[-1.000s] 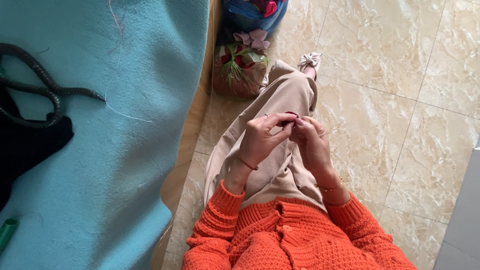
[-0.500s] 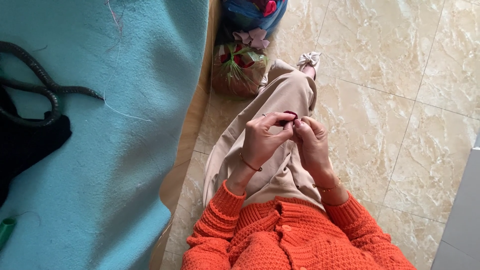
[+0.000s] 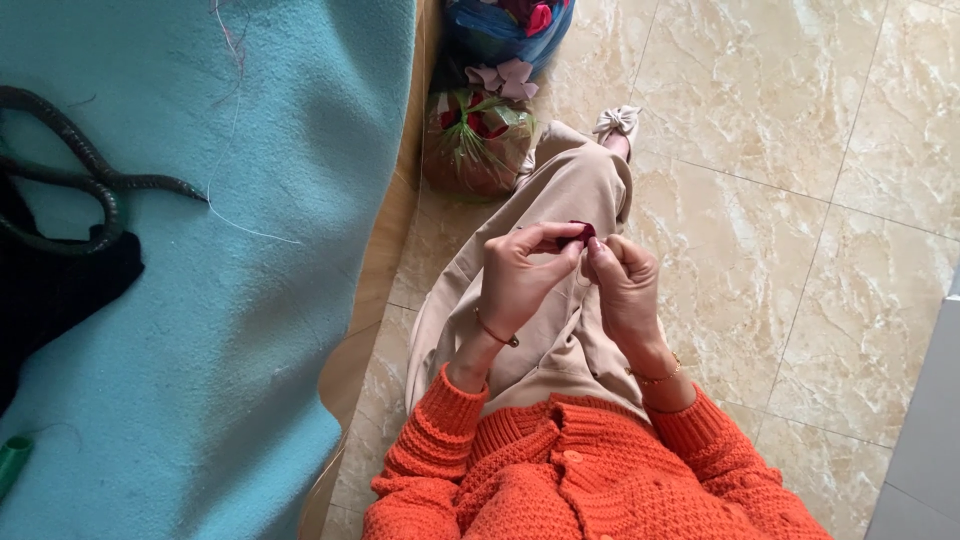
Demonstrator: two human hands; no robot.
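Both hands meet above my lap, over beige trousers. My left hand [image 3: 520, 280] and my right hand [image 3: 625, 285] pinch a small dark red piece [image 3: 577, 233] between their fingertips. Only a little of the piece shows; the fingers hide most of it. Thin bracelets circle both wrists, and orange knitted sleeves cover my forearms.
A blue blanket [image 3: 250, 300] covers a wooden-edged bed on the left, with a dark cord [image 3: 90, 170] and black cloth [image 3: 50, 290] on it. Two bags, a clear one with red and green bits [image 3: 475, 140] and a blue one [image 3: 505, 25], stand on the marble tile floor [image 3: 800, 200].
The hands have stayed together over my lap, with only small finger movements on the dark red piece.
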